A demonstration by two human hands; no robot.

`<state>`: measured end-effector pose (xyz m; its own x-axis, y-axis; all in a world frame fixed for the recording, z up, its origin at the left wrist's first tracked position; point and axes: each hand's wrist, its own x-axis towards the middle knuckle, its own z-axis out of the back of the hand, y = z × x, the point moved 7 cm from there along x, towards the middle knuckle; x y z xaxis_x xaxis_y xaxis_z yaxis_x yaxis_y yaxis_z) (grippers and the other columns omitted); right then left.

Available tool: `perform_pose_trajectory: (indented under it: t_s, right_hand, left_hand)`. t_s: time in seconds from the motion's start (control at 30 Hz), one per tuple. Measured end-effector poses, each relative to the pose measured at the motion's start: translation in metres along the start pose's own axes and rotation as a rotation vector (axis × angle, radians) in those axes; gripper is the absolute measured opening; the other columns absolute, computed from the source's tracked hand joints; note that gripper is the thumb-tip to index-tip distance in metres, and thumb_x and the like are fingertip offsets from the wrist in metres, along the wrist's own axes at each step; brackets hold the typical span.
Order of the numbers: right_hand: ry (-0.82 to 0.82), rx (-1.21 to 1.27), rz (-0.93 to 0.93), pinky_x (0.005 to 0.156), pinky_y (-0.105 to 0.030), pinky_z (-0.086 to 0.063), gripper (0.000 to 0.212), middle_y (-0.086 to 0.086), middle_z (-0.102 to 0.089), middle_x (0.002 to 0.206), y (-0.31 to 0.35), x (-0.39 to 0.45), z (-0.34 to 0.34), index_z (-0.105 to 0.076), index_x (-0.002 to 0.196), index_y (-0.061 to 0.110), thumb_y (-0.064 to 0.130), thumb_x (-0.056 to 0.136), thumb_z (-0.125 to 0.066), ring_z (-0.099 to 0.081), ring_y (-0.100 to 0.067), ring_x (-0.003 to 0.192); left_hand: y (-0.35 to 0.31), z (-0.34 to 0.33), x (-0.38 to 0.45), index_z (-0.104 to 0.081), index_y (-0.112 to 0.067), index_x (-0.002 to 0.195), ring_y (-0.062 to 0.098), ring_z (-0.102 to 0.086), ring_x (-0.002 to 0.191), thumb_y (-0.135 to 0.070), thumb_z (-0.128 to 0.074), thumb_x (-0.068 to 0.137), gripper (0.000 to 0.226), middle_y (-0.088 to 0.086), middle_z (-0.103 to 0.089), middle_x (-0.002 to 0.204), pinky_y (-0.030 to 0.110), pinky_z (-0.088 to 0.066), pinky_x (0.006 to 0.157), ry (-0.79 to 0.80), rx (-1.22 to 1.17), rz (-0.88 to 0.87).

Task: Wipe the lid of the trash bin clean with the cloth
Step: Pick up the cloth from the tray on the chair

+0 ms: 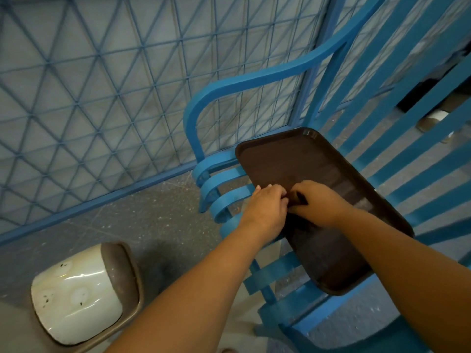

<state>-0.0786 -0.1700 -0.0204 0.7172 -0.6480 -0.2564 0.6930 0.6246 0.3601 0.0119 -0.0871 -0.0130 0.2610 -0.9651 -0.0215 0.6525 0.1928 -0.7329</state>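
Both hands meeting over brown tray [300, 159], left hand [267, 207] and right hand [318, 202] pinching small dark item, arms outstretched

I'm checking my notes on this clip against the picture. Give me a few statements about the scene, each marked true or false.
1. A brown tray lies on the slatted seat of a blue bench. True.
2. Both hands meet over the tray. True: the left hand and right hand touch near its middle.
3. The white trash bin stands on the bench. False: it is on the floor at lower left, apart from the bench.
4. The left hand rests on the bin's lid. False: it is at the tray.
5. A blue wire mesh fence stands behind the bench. True.
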Motion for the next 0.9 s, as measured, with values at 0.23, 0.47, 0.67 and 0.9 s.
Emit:
perform_pose_trajectory:
  t_s: [0.23,0.47,0.67,0.9]
  right_hand:
    - [-0.055,0.507,0.079,0.063,-0.025,-0.053,0.014,-0.004,-0.07,0.078,0.064,-0.018,0.037,-0.067,0.084,0.019,0.024,0.075,-0.077,-0.065,-0.008,0.07]
    - [0.12,1.19,0.032,0.064,-0.028,-0.059,0.019,-0.012,-0.073,0.089,0.174,-0.029,0.02,-0.066,0.101,0.01,0.012,0.083,-0.068,-0.07,-0.02,0.075]
    - [0.496,1.382,-0.121,0.074,-0.041,-0.059,0.037,-0.021,-0.072,0.097,0.268,-0.054,-0.051,-0.069,0.1,0.004,0.019,0.067,-0.076,-0.072,-0.03,0.085]
    - [0.564,1.349,-0.326,0.073,-0.041,-0.059,0.031,-0.018,-0.073,0.098,0.311,-0.067,-0.163,-0.064,0.108,0.005,0.016,0.079,-0.072,-0.071,-0.03,0.089]
  left_hand:
    - [0.032,0.063,-0.044,-0.055,-0.034,0.104,0.008,-0.062,0.095,-0.053,-0.07,0.075,0.038,-0.004,-0.065,0.101,0.028,-0.05,0.083,-0.002,-0.489,0.117]
    - [0.09,0.13,-0.138,-0.07,-0.016,0.094,0.019,-0.069,0.086,-0.012,-0.075,0.076,0.019,0.005,-0.075,0.092,0.028,-0.056,0.077,-0.282,-0.953,0.389]
    - [0.126,0.177,-0.233,-0.064,-0.013,0.112,0.024,-0.07,0.096,-0.022,-0.073,0.071,0.043,0.01,-0.073,0.105,0.035,-0.058,0.07,-0.473,-1.18,0.496]
    - [0.211,0.201,-0.329,-0.067,-0.011,0.096,0.016,-0.068,0.066,-0.012,-0.067,0.085,0.01,0.008,-0.073,0.083,0.025,-0.054,0.057,-0.607,-0.889,0.739]
